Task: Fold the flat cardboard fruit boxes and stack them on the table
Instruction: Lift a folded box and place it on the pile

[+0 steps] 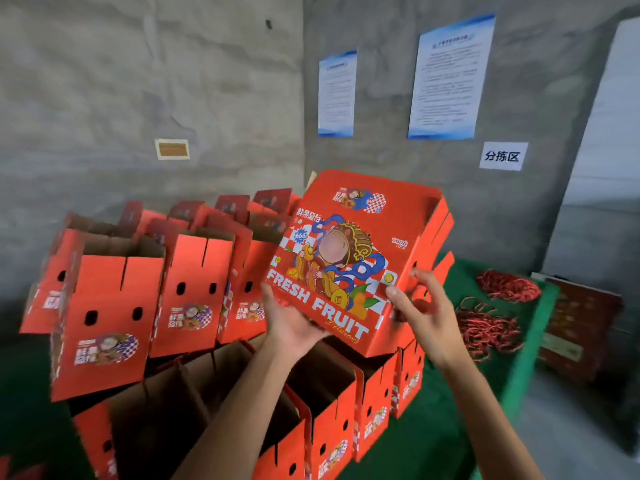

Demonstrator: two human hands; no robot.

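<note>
Red fruit box [349,258] tilted, left hand [294,323] cupped beneath, right hand [424,313] gripping edge

box [349,258]: printed red cardboard, slight sheen, brown inside
table [446,424]: green felt-like cloth, matt
wall [138,81]: rough grey concrete
</note>
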